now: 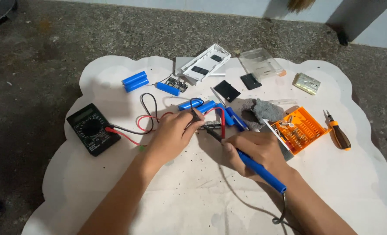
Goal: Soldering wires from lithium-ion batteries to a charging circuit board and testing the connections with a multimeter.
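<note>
**Desk:** What does the head view show at centre?

**Photographer:** Two bare hands at work over a white scalloped mat (193, 191) laid on a rough grey floor (49, 52). The right hand (256, 150) grips a blue-handled soldering iron (261, 172), fingers wrapped tight about the handle, its dark tip angled up and left toward a small joint between the hands. The left hand (174, 132) pinches a thin black wire (195, 114) between thumb and fingertips, right at that joint.

**Desk:** And where is the work itself?

**Photographer:** Mid-mat, just above the hands: blue cylindrical cells (202, 105) lying side by side, with red and black leads looping off them. Whether the tip actually touches the metal is hard to tell from this angle.

**Desk:** Surroundings?

**Photographer:** A black multimeter (92, 129) sits left of the left hand, its red and black probe leads (130, 130) trailing toward the wrist. Further up lie two more blue cells (135, 81), a small circuit board (176, 84) and a white plastic case (206, 62). To the right, a grey cloth (258, 111), an orange bit tray (300, 129) just beside the right hand, and a screwdriver with an orange and brown handle (338, 132) near the mat's edge.
</note>
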